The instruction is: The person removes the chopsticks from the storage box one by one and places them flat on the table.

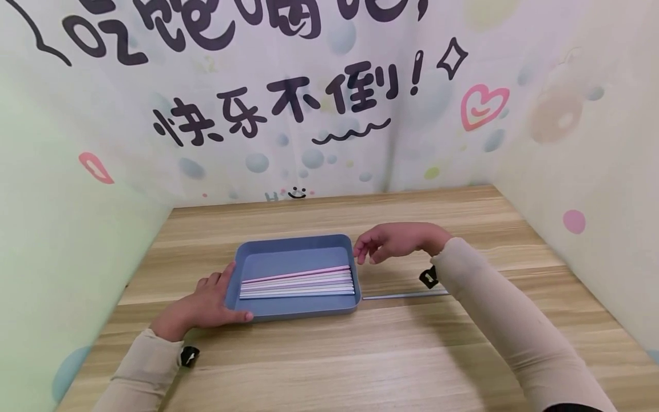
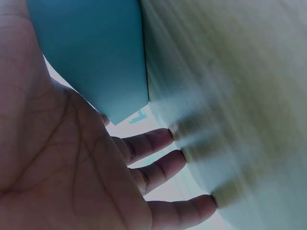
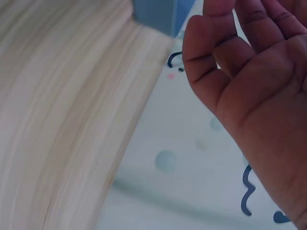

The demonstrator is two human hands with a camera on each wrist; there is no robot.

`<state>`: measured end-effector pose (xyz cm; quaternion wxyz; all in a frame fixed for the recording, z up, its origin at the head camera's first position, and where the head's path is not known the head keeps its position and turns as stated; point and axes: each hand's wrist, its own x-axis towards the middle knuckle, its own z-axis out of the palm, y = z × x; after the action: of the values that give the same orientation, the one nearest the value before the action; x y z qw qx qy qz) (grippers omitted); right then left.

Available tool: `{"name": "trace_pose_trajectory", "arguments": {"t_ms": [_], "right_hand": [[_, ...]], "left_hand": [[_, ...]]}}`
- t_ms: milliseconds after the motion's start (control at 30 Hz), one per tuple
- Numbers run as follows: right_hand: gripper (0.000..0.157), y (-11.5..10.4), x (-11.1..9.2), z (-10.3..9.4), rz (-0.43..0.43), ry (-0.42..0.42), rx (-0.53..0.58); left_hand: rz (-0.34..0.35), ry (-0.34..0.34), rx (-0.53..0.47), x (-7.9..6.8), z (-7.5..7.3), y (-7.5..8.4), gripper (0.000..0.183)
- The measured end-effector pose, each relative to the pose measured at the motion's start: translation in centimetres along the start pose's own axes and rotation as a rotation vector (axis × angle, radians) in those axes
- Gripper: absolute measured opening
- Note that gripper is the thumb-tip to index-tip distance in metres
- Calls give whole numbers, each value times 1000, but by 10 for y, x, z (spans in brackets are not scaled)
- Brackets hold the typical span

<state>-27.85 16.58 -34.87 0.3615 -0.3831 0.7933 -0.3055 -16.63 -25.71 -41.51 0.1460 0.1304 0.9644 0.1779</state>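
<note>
Left hand (image 1: 207, 303) lies spread at the left end of the blue tray (image 1: 278, 260), thumb and forefinger touching its edge, the other fingers fairly straight with tips on the wooden table (image 1: 334, 366); right hand (image 1: 395, 240) hangs loosely curled near the tray's right rim, nothing visible in its grasp. Thin pale and pink sticks (image 1: 301, 284) lie side by side lengthwise inside the tray; one bluish stick (image 1: 396, 296) lies outside, right of it, partly hidden by the right sleeve (image 1: 499, 312).
</note>
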Motion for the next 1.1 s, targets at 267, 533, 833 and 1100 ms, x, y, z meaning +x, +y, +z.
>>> {"name": "trace_pose_trajectory", "arguments": {"t_ms": [267, 533, 833, 1100], "right_hand": [[32, -10, 35, -1, -32, 6, -20], [35, -22, 63, -1, -55, 14, 19], [37, -32, 92, 9, -128, 15, 0], [37, -27, 117, 27, -141, 54, 26]], "left_hand": [[1, -3, 14, 2, 1, -2, 129], [-3, -7, 10, 3, 1, -1, 128], [7, -1, 19, 1, -1, 0, 127], [5, 0, 14, 1, -1, 0, 127]]}}
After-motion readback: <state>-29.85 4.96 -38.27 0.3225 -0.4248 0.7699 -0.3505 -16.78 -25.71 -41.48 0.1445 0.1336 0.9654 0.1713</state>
